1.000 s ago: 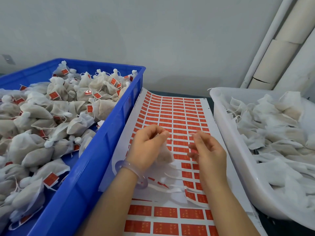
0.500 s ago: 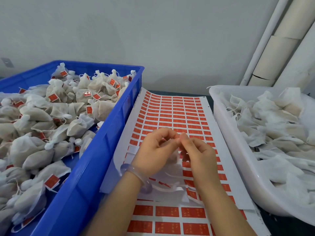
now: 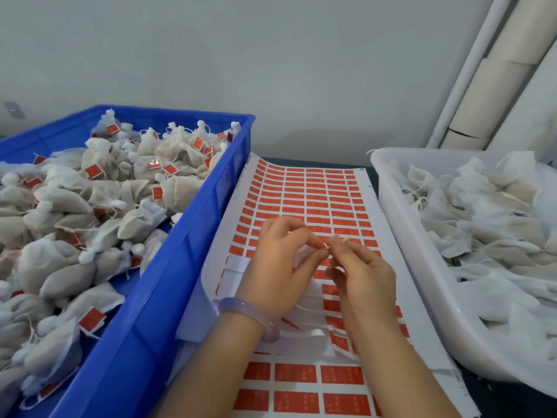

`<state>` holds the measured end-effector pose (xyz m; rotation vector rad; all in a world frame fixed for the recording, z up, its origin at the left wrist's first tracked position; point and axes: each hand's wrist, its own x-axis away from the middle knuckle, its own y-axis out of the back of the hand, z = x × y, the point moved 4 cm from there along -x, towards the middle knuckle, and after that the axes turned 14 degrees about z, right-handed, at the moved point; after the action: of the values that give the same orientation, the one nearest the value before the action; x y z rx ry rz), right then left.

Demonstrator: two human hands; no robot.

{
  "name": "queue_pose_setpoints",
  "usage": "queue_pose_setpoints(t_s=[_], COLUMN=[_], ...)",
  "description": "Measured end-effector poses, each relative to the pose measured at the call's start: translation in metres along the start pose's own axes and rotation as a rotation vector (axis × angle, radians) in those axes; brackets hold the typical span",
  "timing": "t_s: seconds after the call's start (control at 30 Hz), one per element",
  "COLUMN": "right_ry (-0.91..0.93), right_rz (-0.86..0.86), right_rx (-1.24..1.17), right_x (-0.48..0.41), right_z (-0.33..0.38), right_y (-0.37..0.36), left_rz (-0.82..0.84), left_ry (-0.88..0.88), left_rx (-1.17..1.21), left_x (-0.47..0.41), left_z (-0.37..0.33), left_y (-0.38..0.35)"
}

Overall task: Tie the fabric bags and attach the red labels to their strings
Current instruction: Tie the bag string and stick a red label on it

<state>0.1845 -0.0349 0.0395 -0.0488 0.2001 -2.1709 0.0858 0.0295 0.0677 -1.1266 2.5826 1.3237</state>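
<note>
Pinch point: string (image 3: 327,246) is gripped between thumb and forefinger tips of left hand (image 3: 275,267) and right hand (image 3: 366,280). Both hands are curled, with the tips nearly touching. Whether a label is already stuck on at the pinch cannot be told, too small.

Bag (image 3: 303,257) is seen just below-left of the pinch, tucked under the left fingers and mostly hidden.

Label sheet (image 3: 316,188) is laid directly under the grip, with rows of red labels (image 3: 337,206) printed beyond it. Peeled backing strips (image 3: 304,333) are curled just nearer than the hands.

Blue crate (image 3: 180,267) is set left of the grip, filled with tied bags (image 3: 75,200) carrying red tags. White tub (image 3: 401,236) is set right of the grip, heaped with untied bags (image 3: 482,212).

Bracelet (image 3: 238,307) is worn on the left wrist
</note>
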Motion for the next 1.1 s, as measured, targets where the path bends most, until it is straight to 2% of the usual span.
queue_pose_setpoints(t_s=[0.13, 0.23, 0.4, 0.47, 0.63, 0.77, 0.87, 1.03, 1.1], right_ry=[0.038, 0.082, 0.129, 0.152, 0.225, 0.34, 0.354, 0.292, 0.286], right_rz=[-0.016, 0.022, 0.145, 0.179, 0.128, 0.128, 0.08, 0.265, 0.285], right_rx=[-0.01, 0.026, 0.008, 0.025, 0.163, 0.249, 0.295, 0.37, 0.401], right_x=[0.002, 0.002, 0.006, 0.007, 0.006, 0.009, 0.006, 0.007, 0.008], right_z=[0.002, 0.008, 0.011, 0.012, 0.015, 0.018, 0.017, 0.009, 0.008], right_y=[0.0, 0.003, -0.004, -0.007, -0.003, -0.007, -0.003, -0.012, -0.015], left_rz=[-0.061, 0.001, -0.003, -0.014, -0.022, 0.042, 0.103, 0.188, 0.191], left_ry=[0.049, 0.075, 0.117, 0.122, 0.12, 0.104, 0.085, -0.009, -0.003], left_rx=[-0.025, 0.235, 0.559, 0.558, 0.559, 0.583, 0.539, 0.434, 0.401], left_x=[0.0, 0.002, 0.0, -0.002, -0.003, -0.001, -0.001, 0.003, 0.004], left_z=[0.004, 0.006, 0.002, 0.006, 0.014, 0.012, 0.009, 0.003, 0.006], left_y=[0.008, 0.007, 0.005, 0.009, 0.009, 0.007, 0.008, 0.008, 0.01])
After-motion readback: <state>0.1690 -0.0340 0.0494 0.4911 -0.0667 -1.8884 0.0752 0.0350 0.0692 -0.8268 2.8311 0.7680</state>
